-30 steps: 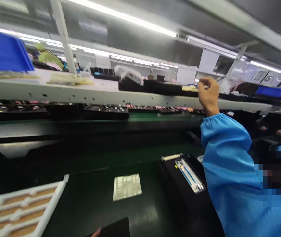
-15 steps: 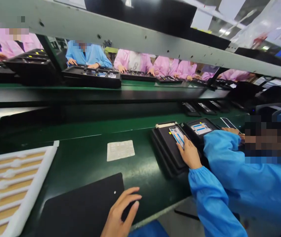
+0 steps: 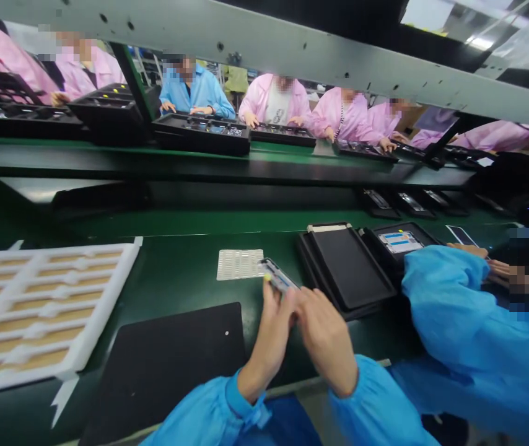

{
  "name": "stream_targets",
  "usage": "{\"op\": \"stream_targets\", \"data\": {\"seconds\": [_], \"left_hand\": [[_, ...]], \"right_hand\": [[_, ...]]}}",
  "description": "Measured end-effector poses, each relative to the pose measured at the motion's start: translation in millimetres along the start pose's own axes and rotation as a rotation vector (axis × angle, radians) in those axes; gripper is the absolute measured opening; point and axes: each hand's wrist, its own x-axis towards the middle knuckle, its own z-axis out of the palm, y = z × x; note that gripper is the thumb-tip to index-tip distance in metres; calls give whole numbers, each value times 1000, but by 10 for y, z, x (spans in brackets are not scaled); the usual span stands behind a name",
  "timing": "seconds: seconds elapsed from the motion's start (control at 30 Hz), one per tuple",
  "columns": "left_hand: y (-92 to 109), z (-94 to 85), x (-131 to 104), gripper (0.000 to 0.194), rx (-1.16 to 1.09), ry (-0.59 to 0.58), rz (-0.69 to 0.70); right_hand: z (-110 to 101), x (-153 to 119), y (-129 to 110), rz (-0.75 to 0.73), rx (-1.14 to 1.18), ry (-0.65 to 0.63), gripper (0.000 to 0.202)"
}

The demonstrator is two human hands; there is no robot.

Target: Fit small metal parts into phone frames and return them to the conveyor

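Risk first: we judge a slip the likeliest fault. The frame is thin and appears raised off the bench, with its far end unsupported; a loose pinch or uneven pull between the hands could drop it. Pressure on one long edge might bend it, and a thumb dragged over the yellow tab could lift that. A swing to our right could knock the tray stack or the co-worker's sleeve.

Position: we find the frame just beyond both hands, slanting away and leftward, its far end overlapping the right edge of the pale sheet in view; clearance above the bench not readable. Our left hand pinches the frame along its near left side, beside the tab. Our right hand meets the near end, fingers bent together; fingertips hidden, so we cannot tell whether it grips or only touches.
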Motion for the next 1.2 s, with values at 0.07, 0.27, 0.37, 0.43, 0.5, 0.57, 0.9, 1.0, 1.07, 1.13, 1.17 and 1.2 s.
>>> {"op": "stream_targets", "data": {"seconds": [0.07,0.27,0.37,0.43,0.5,0.57,0.9,1.0,1.07,1.13,1.17,1.2], "left_hand": [[30,-94,36,66,-60,138,18],[254,-788,0,55,170,290,-3],[479,-1146,-132,58,412,225,0],[645,-1311,-229,54,596,162,-17],[785,-1382,-286,46,803,70,-27],[871,-1365,-261,38,988,-78,-24],[873,-1430,497,43,1122,-549,-38],[908,-1544,558,36,1160,-523,-48],[917,-1580,591,29,1190,-533,-76],[914,-1588,635,25,1219,-566,-117],[910,-1585,659,26,1232,-583,-137],[908,-1580,682,27,1246,-597,-152]], "right_hand": [[81,46,-78,-15,160,-87,30],[221,-22,894,482,-105,-25,46],[209,-93,1167,467,-140,-101,44],[171,-45,1119,443,-141,-90,39],[191,128,970,404,-166,-55,36],[354,428,805,329,-150,-67,34],[2324,2018,260,69,150,-320,22],[2400,2019,301,76,237,-338,27],[2290,1900,428,102,287,-344,23],[2126,1717,584,140,324,-363,21],[2047,1612,653,159,338,-380,23],[1979,1506,709,176,350,-399,24]]}}
